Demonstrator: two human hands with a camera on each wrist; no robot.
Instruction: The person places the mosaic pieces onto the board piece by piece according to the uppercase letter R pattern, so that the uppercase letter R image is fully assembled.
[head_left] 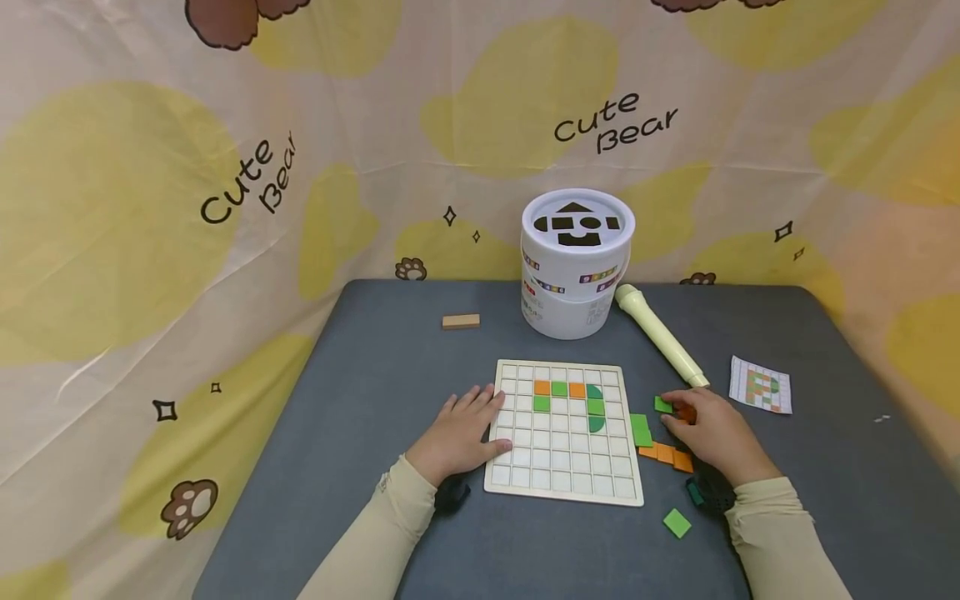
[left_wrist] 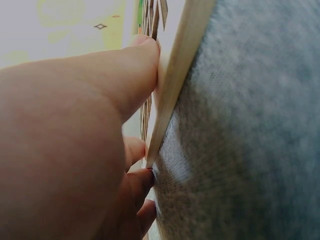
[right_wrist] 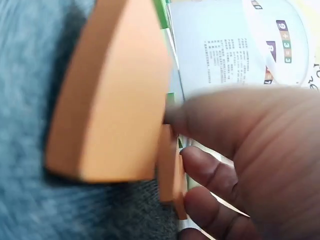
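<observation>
My left hand point(head_left: 467, 429) rests on the left edge of a pale wooden grid board point(head_left: 561, 487), fingers spread along it. In the left wrist view the thumb point(left_wrist: 132, 75) lies on the board's rim. My right hand point(head_left: 712, 429) is low over loose tiles to the right of the board, fingers bent. Its thumb and index fingertips are right at a green square tile point(head_left: 662, 404); I cannot tell whether they pinch it. Orange tiles point(head_left: 686, 412) are partly hidden under that hand. Orange, green and dark-green half-round pieces point(head_left: 596, 425) sit in the board's upper cells.
A larger green square point(head_left: 641, 430) and a row of orange tiles point(head_left: 664, 452) lie beside the board, with another green tile point(head_left: 677, 523) nearer me. Behind are a white bucket point(head_left: 566, 308), a pale yellow microphone point(head_left: 663, 337), a pattern card point(head_left: 761, 385) and a wooden block point(head_left: 461, 322).
</observation>
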